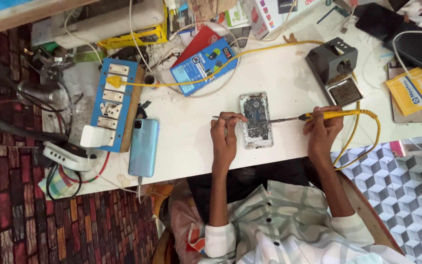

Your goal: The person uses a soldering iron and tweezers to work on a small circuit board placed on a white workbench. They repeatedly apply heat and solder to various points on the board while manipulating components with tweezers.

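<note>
- Head view: we take the opened phone (256, 120) lying on the white table (289, 83) as our landmark; its back is off and the board shows.
- Our left hand (224, 139) rests at the phone's left edge, fingers pinched shut on thin tweezers (228, 117) whose tips reach over the phone.
- Our right hand (322, 129), right of the phone, is closed around a yellow-handled soldering iron (318, 116); its metal tip meets the phone's right edge.
- The iron's yellow cord (367, 142) loops down past the table edge, right of the phone.
- Up and right of the phone stands a dark iron stand (335, 66).
- Up and left lies a flat blue rectangular box (203, 66), partly over a red packet (199, 41).
- Well left lies a pale blue phone (143, 146), beside a blue switchboard (113, 102) with white sockets.
- Far right lies a yellow packet (413, 90).
</note>
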